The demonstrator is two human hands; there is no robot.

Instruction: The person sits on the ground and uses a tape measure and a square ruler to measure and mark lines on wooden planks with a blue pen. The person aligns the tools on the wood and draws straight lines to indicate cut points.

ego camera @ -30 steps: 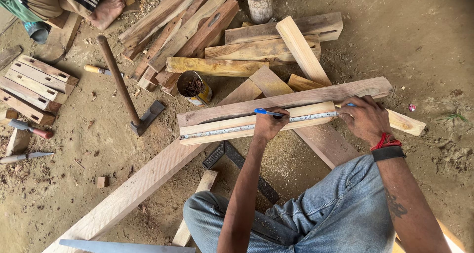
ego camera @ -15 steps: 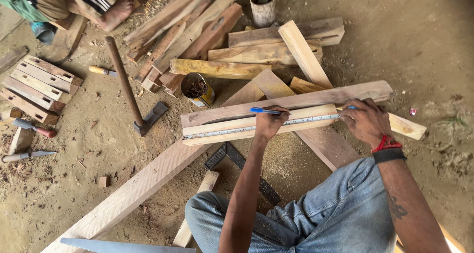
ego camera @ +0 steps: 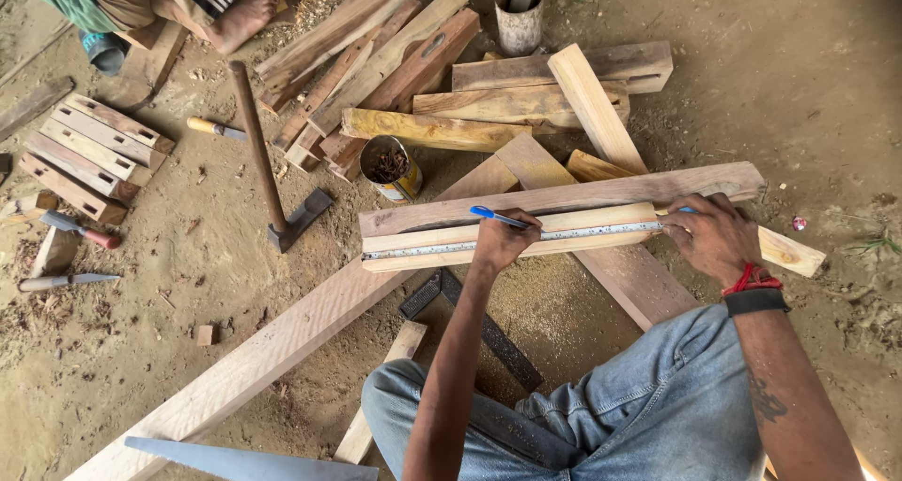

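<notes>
A long plank (ego camera: 282, 349) runs from lower left toward the centre. Across mid-frame lies a pale board (ego camera: 423, 241) with a tape measure (ego camera: 601, 230) stretched along it. The right hand (ego camera: 719, 237) presses down on the tape's end, fingers curled. The left hand (ego camera: 505, 241) pinches a blue pen (ego camera: 496, 218), seemingly touching the board.

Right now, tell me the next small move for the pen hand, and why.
Probably press the blue pen tip down and tick the light plank: the left hand holds it right at the tape measure, which the right hand pins flat.
</notes>
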